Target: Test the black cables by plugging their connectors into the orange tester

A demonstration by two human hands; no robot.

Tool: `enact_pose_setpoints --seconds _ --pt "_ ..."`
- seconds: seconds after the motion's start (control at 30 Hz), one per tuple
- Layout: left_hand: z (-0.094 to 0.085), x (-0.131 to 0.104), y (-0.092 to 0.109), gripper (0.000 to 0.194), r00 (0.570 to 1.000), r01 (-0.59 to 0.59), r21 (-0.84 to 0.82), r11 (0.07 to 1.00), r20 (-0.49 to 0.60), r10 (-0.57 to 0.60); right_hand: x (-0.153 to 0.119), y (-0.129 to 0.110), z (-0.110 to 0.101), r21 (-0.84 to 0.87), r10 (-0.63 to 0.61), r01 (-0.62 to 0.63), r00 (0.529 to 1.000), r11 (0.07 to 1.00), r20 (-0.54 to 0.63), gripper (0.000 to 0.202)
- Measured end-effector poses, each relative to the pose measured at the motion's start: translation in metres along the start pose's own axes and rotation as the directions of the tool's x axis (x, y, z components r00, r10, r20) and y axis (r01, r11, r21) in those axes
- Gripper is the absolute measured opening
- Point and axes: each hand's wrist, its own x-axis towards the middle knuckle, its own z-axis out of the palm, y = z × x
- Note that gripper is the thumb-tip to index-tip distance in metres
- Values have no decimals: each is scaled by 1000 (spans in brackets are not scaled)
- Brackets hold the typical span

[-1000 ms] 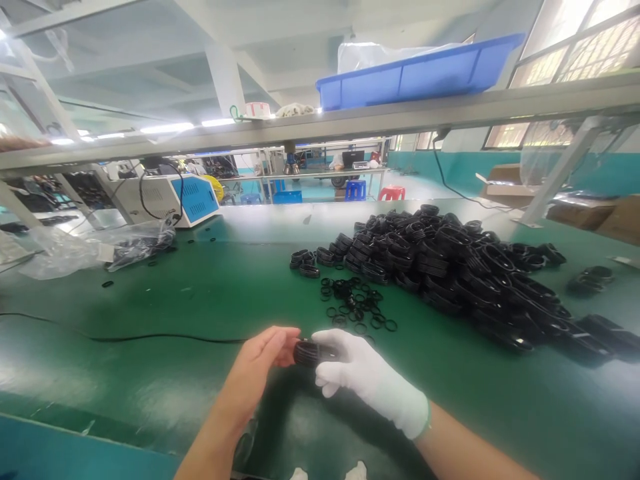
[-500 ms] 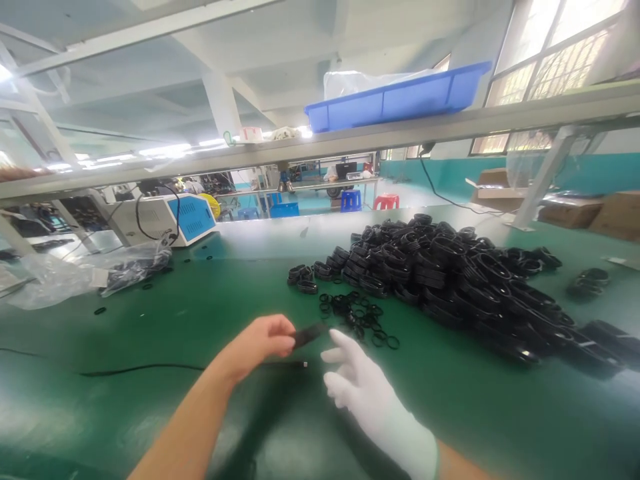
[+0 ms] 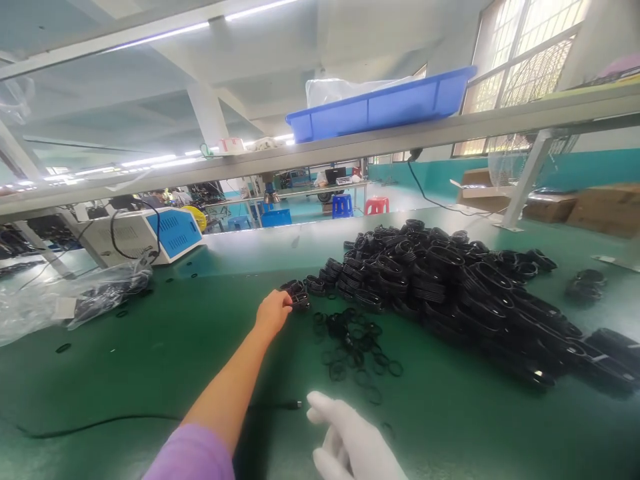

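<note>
Green worktop (image 3: 165, 347), near edge: right hand (image 3: 353, 437), fingers parted, might snag the cable (image 3: 285, 405). Left hand (image 3: 273, 312) bends fingers at coils (image 3: 301, 302), pinch unclear; bumping could topple them.

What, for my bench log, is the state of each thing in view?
Left hand: bare, touching a coil
Right hand: gloved, open, empty
Cable: unwound, plug end free
Heaped coils: wound
Rings: loose, scattered
Bin: upright, holding clear plastic
Carton: flap open
Machine: on or off, cannot tell
</note>
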Motion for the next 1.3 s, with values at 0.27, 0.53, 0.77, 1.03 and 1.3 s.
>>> enact_pose_setpoints --seconds 0.27,0.53,0.77,1.03,1.3 --pt "-27 -54 -20 20 1000 19 188 982 7 -20 -3 -3 -5 -41 -16 15 999 999 -33 50" --pt "-35 -189 -35 8 984 -31 117 993 177 10 -4 -13 -9 21 32 -33 997 999 66 42" --pt "-42 -231 37 11 970 -106 -28 994 219 110 8 -15 -14 357 16 -335 748 872 663 33" --pt "-51 -231 70 16 954 -176 -175 969 213 212 23 20 13 287 -320 -818 134 498 938 45" --pt "-40 -218 64 15 905 -331 -293 897 169 389 25 33 15 280 -491 -809 -12 517 871 53"
